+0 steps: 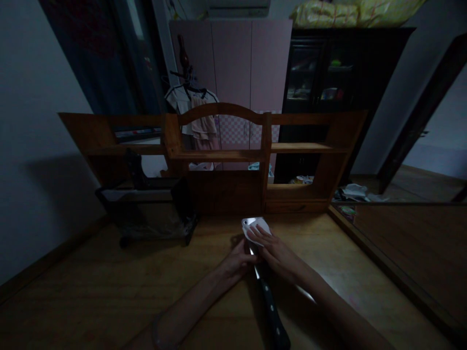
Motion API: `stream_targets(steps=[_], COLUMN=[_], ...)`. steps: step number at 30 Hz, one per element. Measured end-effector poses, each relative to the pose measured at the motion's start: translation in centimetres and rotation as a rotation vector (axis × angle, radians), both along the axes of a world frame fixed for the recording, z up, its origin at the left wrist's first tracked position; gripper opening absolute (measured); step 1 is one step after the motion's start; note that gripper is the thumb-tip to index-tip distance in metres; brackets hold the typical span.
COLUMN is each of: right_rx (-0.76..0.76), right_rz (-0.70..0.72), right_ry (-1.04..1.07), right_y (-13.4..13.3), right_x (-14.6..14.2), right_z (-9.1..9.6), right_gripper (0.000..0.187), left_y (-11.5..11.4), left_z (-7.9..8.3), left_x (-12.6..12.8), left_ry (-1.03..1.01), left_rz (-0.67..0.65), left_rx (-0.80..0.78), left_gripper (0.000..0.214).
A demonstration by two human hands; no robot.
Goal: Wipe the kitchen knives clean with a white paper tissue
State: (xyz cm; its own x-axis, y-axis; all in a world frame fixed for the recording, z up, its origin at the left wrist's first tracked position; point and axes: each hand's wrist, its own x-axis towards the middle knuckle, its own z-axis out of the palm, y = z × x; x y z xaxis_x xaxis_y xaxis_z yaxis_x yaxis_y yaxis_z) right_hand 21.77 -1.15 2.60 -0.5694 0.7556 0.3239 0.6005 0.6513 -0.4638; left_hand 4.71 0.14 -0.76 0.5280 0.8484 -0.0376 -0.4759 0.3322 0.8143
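The room is dim. A brown wooden shelf (219, 155) stands on the table (175, 282). Behind it are a pink closet (233, 68), a tall black cabinet (372, 68) and a dark blue curtain (100, 87). The wall (22, 146) on the left looks pale

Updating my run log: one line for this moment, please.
left hand: on knife blade; right hand: white wipe against blade; black handle: toward person

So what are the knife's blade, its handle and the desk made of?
Blade: polished metal, probably steel, given its bright glint.
Handle: smooth black, perhaps plastic or coated wood; pale rivet-like dots show.
Desk: likely varnished wood, from its grain and sheen.
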Motion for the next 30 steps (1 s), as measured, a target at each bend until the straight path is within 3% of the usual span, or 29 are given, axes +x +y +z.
stream_targets(steps=[7,10,15,19,30], right_rx=[0.053,0.024,0.019,0.006,0.031], right_rz=[-0.138,-0.144,-0.143,-0.100,0.023], right_ry=[0.175,0.153,0.113,0.052,-0.071], right_y=[1.2,1.2,0.8,0.5,-1.0], right_x=[0.8,0.7,0.2,-0.1,-1.5], right_z=[-1.2,-1.5,-1.7,-1.9,-0.1], right_gripper=[0.048,0.048,0.049,0.049,0.053], left_y=[-0.7,-0.8,-0.1,0.4,1.4], left_z=[0.7,0.8,1.6,2.1,0.3], left_x=[-0.1,-0.1,-0.3,-0.4,-0.4], left_ry=[0.012,-0.062,-0.228,-0.339,-0.449], left_rz=[-0.018,-0.005,-0.026,-0.014,-0.074], left_rx=[-0.084,-0.155,-0.210,-0.161,-0.237], left_gripper=[0.063,0.062,0.039,0.047,0.049])
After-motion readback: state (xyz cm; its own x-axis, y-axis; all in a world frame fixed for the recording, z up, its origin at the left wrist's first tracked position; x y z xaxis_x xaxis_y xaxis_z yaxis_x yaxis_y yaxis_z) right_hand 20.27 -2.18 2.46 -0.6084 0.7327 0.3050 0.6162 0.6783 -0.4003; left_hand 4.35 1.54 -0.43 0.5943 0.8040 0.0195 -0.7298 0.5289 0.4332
